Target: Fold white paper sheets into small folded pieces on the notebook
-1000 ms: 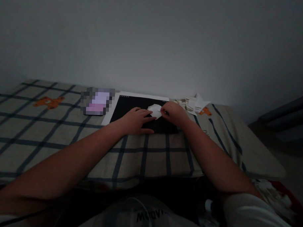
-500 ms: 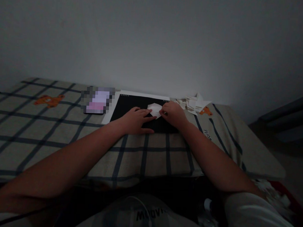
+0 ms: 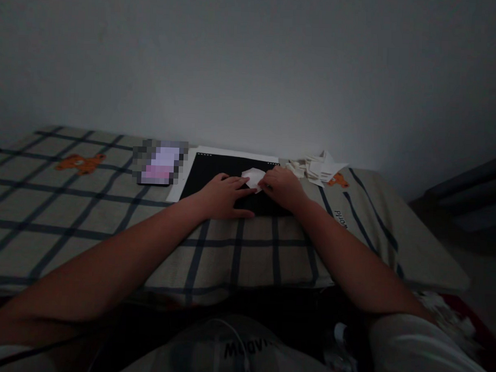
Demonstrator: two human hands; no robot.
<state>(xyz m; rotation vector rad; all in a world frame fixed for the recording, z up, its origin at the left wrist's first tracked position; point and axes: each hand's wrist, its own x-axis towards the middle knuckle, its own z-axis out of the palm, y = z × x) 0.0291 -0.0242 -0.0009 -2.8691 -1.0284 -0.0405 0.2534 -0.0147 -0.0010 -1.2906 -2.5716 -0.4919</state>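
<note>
A small piece of folded white paper [image 3: 253, 177] lies on a black mat [image 3: 216, 171] on the checked bed cover. My left hand [image 3: 224, 196] rests flat on the mat, its fingertips pressing the paper's near left edge. My right hand [image 3: 283, 188] pinches the paper's right side with curled fingers. Part of the paper is hidden under both hands.
A pile of several folded white paper pieces [image 3: 318, 168] lies to the right of the mat. A phone with a lit screen [image 3: 159, 164] lies to its left. The checked cover [image 3: 88, 213] carries orange bear prints. A plain wall rises just behind.
Both hands stay on the paper with only slight finger shifts. The right hand has edged a little left over the paper. The camera has tilted slightly.
</note>
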